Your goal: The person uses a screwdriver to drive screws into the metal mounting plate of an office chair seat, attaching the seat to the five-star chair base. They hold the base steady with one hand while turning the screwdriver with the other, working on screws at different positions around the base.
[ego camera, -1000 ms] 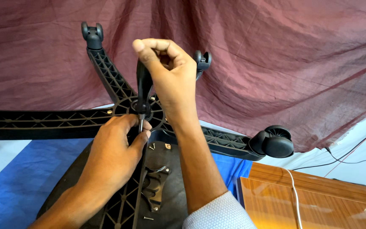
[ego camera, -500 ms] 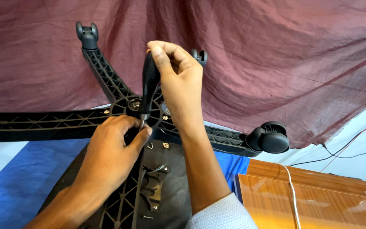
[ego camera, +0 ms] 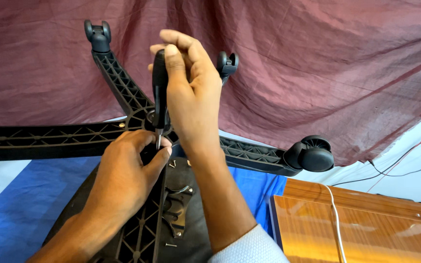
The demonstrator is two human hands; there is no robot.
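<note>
— Where was the screwdriver (ego camera: 160,92)?
— Upright over the black chair base (ego camera: 123,92), right hand (ego camera: 193,97) fingers wrapped around its handle.
— And the left hand (ego camera: 127,175)?
— Its fingers pinched the shaft at the tip.

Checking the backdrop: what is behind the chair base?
Behind the chair base hangs a maroon cloth. The right hand with the screwdriver hides the hub; whatever lies behind the cloth is covered.

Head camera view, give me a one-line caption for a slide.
Right hand grips a black-handled screwdriver upright while left hand steadies its tip at an overturned chair base.
</note>
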